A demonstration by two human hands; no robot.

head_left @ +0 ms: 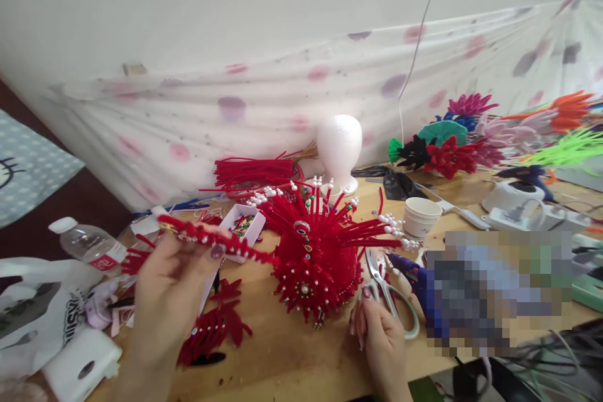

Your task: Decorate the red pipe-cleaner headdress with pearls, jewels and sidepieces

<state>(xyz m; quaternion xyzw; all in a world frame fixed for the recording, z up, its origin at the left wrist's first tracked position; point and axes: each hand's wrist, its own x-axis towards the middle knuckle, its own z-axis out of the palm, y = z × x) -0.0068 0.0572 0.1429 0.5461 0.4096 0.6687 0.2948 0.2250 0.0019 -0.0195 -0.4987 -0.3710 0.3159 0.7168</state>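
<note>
My left hand [164,292] is raised at the left, its thumb and fingers closed on a red fuzzy strip [200,233] dotted with small white beads. The strip's right end reaches the side of a red headdress [325,251], which has pearl-tipped spikes fanned out above and a beaded flower at its front. My right hand [379,336] rests to the right of the headdress with the fingertips pressed together. Whatever they may hold cannot be made out. Just behind that hand lie scissors with pale handles [409,317]. A blue glue gun [407,267] is beside them.
Left are a bottle [89,245], a white box of beads [249,226] and red leaf-shaped pieces [219,323]. Behind stand a white foam head [339,147], red stems [257,173] and a paper cup [421,217]. Fuzzy flowers [452,154] fill the back right. Pixelation hides part of the right.
</note>
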